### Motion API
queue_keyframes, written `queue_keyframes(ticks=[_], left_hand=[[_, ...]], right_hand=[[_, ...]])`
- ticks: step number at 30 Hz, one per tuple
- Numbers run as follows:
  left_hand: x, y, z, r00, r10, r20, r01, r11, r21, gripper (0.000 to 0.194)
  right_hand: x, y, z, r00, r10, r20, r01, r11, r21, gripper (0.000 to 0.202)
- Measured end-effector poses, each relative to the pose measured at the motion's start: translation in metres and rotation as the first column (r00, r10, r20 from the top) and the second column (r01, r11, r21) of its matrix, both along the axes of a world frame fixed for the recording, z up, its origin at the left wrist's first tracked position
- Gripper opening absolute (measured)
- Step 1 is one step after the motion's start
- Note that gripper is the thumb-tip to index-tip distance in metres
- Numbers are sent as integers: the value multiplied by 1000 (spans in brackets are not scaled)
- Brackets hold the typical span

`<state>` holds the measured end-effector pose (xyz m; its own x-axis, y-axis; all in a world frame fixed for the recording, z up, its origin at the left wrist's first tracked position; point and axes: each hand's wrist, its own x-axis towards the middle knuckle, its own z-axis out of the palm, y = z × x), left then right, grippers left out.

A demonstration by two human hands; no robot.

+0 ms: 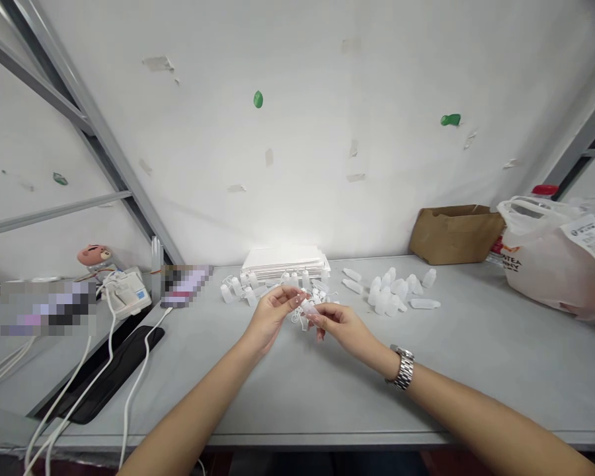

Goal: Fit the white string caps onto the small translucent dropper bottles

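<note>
Bottle [309, 307], small and cloudy, held between left hand [270, 317] and right hand [342, 322], in the air over the middle of the worktop [302, 396]. At its upper end, left grip pinched together, with thumb and finger meeting on it; too small to tell whether on a cap or on the bare neck. Around its body, right grip clamped with thumb and fingers. On the right wrist, a metal watch [403, 367]. Just behind the hands, small white pieces [318, 291], partly hidden. To the left, upright bottles [227, 295]; to the right, a cluster of bottles [387, 301], some lying. Farther back, a stack of white sheets [285, 256]. At far right, a plastic bag [550, 264] beside a cardboard box [451, 238].
</note>
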<state>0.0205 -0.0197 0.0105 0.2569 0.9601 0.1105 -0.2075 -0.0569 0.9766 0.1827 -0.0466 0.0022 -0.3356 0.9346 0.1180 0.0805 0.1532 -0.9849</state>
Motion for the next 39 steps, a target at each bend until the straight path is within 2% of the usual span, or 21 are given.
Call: queue_keyframes(ticks=[8, 10, 12, 14, 16, 22, 26, 29, 35, 39], left_hand=[[4, -5, 4, 993, 88, -84, -79, 992, 103, 19], [4, -4, 3, 994, 77, -81, -68, 992, 102, 19], [4, -3, 2, 995, 58, -76, -50, 994, 99, 19], [3, -3, 1, 997, 33, -69, -26, 995, 99, 19], [2, -3, 3, 998, 15, -60, -8, 994, 107, 19], [3, -6, 7, 996, 57, -75, -47, 991, 127, 19], [3, -4, 5, 989, 109, -97, -99, 989, 106, 19], [3, -3, 3, 991, 102, -86, -93, 990, 104, 19], [5, -2, -3, 998, 39, -51, -34, 996, 88, 20], [8, -2, -5, 996, 88, -22, -86, 993, 80, 20]], right_hand=[[-3, -2, -7, 972, -235, 18, 234, 971, 49, 28], [-1, -1, -6, 983, -183, -19, 183, 983, 13, 28], [0, 0, -4, 992, -73, -101, 66, 995, -72, 29], [2, 1, -1, 981, 10, -195, -39, 988, -148, 32], [3, 2, 2, 965, 39, -258, -89, 979, -185, 34], [5, 4, 0, 955, 42, -295, -97, 980, -176, 30], [5, 6, -4, 952, 43, -304, -99, 980, -170, 28], [5, 6, -5, 943, 42, -331, -109, 977, -185, 27], [8, 7, -5, 885, 124, -449, -266, 926, -268, 32], [8, 8, -5, 869, 28, -494, -234, 903, -361, 30]])
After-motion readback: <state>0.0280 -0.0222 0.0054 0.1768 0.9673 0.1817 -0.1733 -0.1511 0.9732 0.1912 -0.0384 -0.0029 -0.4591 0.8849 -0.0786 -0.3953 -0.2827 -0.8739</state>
